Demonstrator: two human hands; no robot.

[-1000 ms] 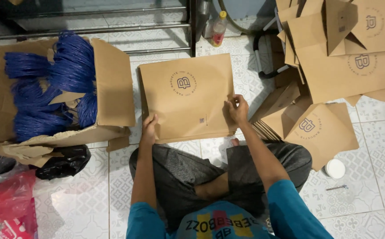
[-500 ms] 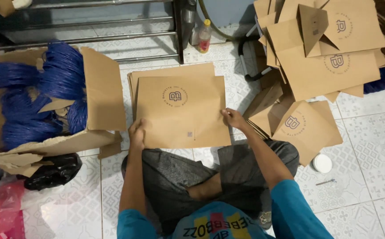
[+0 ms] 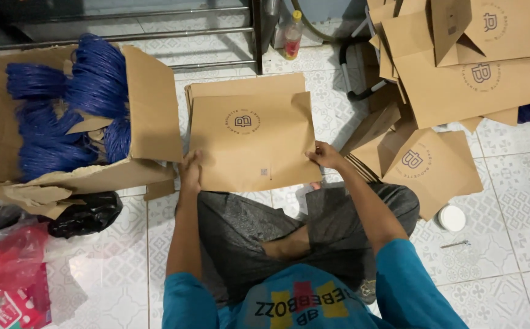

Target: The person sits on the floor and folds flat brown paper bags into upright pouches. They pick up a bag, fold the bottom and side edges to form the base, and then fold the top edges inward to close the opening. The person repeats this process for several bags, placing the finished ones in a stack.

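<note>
A flat brown paper bag (image 3: pixel 252 143) with a round printed mark lies on the tiled floor in front of my crossed legs. My left hand (image 3: pixel 190 173) presses on its lower left corner. My right hand (image 3: pixel 324 155) pinches its right edge, near the lower corner. A second brown sheet shows behind the bag's top edge.
A cardboard box (image 3: pixel 149 116) full of blue cord bundles (image 3: pixel 64 109) stands at the left. A heap of brown paper bags (image 3: pixel 460 73) lies at the right. A small white lid (image 3: pixel 452 217) and a bottle (image 3: pixel 293 33) are on the floor. A black bag (image 3: pixel 85 213) and red packaging (image 3: pixel 9 274) sit lower left.
The bag has been pulled nearer to my legs and flattened. Both hands have slid down to its lower corners.
</note>
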